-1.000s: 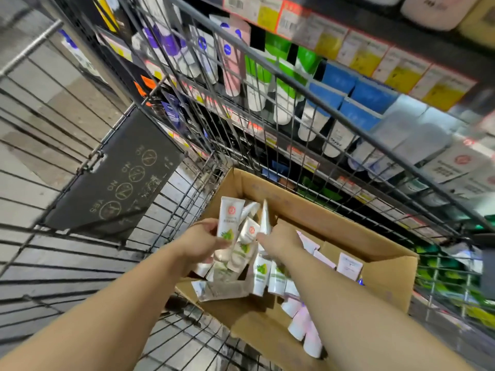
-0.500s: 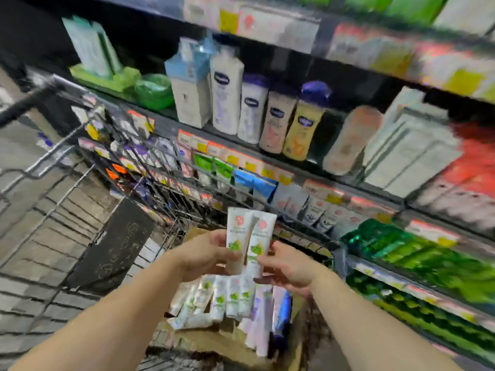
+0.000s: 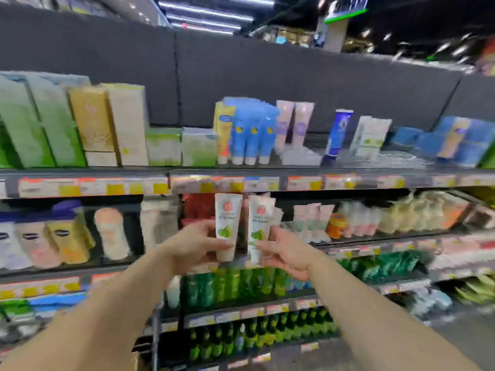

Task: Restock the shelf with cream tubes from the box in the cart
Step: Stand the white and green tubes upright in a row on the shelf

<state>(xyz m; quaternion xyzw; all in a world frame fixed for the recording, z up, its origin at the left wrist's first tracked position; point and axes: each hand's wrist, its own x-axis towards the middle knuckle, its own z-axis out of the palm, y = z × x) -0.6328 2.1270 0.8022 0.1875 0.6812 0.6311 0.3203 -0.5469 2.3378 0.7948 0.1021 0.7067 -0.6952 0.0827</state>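
My left hand (image 3: 194, 245) grips one white cream tube (image 3: 227, 223) with a red logo and a green leaf print, held upright. My right hand (image 3: 285, 253) grips another such cream tube (image 3: 259, 226), with more tubes seemingly behind it. Both are raised side by side in front of the second shelf (image 3: 375, 241) from the top. The box and the cart are almost out of view; only a cardboard corner (image 3: 139, 361) shows at the bottom edge.
The top shelf (image 3: 241, 180) carries boxes, blue tubes and pink tubes behind price tags. Similar white tubes (image 3: 371, 136) stand on the top shelf at the right. Bottles fill the second shelf at the left. Green bottles (image 3: 241, 287) line the lower shelves.
Both hands have lifted the tubes out of the box and up to shelf height. My view has swung from the cart up to the shelves.
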